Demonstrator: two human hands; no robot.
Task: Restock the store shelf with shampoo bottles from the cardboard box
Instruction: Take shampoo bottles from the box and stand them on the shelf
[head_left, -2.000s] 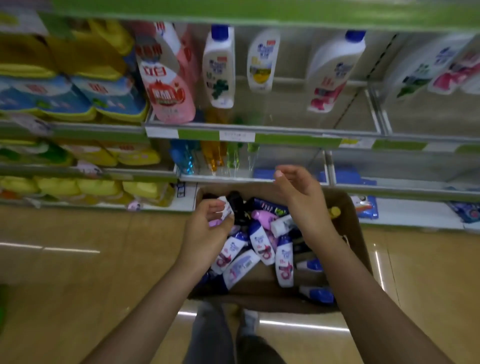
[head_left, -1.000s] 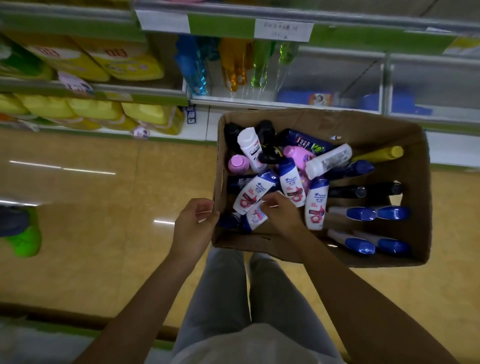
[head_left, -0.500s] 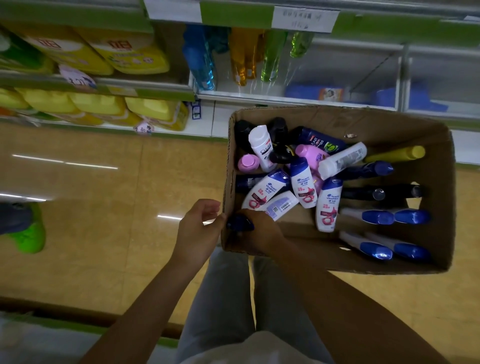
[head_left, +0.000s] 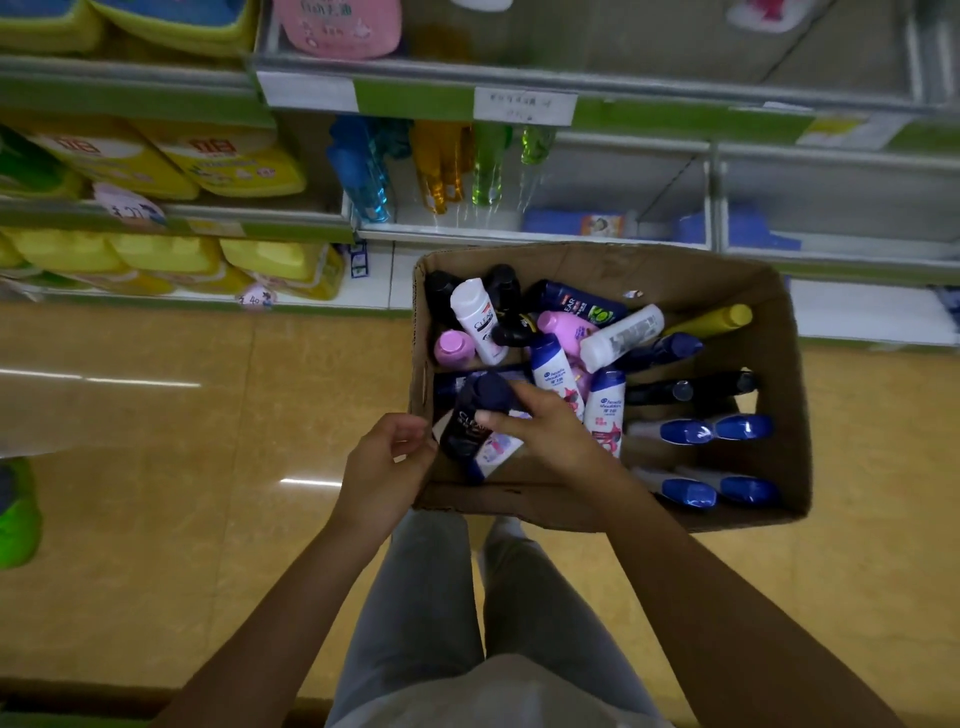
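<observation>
Since 0.5 s ago right hand (head_left: 550, 431) lifts a dark bottle (head_left: 470, 418) at box (head_left: 519, 506) near-left corner, long axis pointing shelfward; left hand (head_left: 387, 462) half-curled, empty, just beside it.

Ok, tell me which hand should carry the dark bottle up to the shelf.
The right hand. Its fingers already wrap the dark bottle at the near left corner of the cardboard box. The left hand is curled at the box's outer edge, holding nothing that shows.
</observation>
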